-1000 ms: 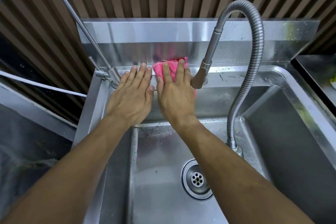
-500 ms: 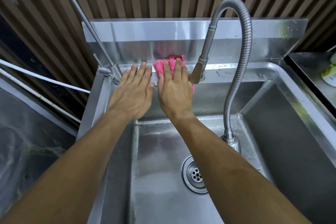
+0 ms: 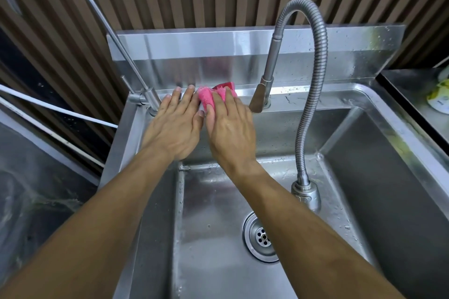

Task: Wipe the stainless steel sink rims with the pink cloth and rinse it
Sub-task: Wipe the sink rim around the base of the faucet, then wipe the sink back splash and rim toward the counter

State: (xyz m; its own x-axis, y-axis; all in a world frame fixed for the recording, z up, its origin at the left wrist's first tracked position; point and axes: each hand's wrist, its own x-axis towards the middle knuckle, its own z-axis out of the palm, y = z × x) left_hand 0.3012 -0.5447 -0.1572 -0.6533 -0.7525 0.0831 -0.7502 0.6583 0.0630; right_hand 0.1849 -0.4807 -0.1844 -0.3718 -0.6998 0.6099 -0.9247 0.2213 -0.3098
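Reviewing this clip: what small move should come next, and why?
Probably slide the right hand, pressing the pink cloth, rightward along the back rim toward the flexible faucet; droplets show there.

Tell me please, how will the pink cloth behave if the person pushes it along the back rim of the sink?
The pink cloth looks soft and floppy: it is bunched into folds under the right hand, so it would probably crumple rather than slide flat. The back rim shows water drops, so the cloth is likely damp and may cling or drag slightly.
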